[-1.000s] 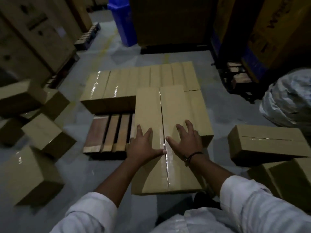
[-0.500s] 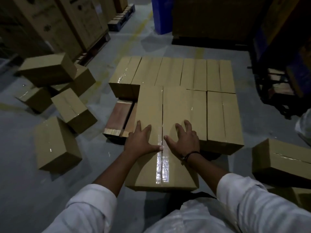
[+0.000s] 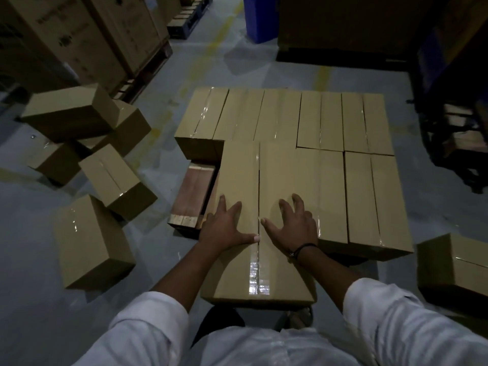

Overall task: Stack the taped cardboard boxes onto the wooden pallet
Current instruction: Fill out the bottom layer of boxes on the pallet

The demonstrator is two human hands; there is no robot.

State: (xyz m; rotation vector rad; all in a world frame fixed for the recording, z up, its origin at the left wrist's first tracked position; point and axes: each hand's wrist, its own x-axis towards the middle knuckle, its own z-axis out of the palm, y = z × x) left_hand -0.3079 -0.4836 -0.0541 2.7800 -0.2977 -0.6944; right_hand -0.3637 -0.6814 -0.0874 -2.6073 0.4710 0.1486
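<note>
Pressing flat on the long box (image 3: 239,175) with the left hand (image 3: 224,228) and right hand (image 3: 290,227), fingers straight and spread, clasping nothing. Since half a second ago, shoved further onto the pallet (image 3: 195,191), with less reddish plank left bare and the near end overhanging its front edge. Matte brown cardboard, with glossy clear tape along the centre seam. Flush against the smooth, rectangular stacked boxes (image 3: 264,114). To the left, tumbled loose boxes (image 3: 116,178) on grey floor (image 3: 31,247).
</note>
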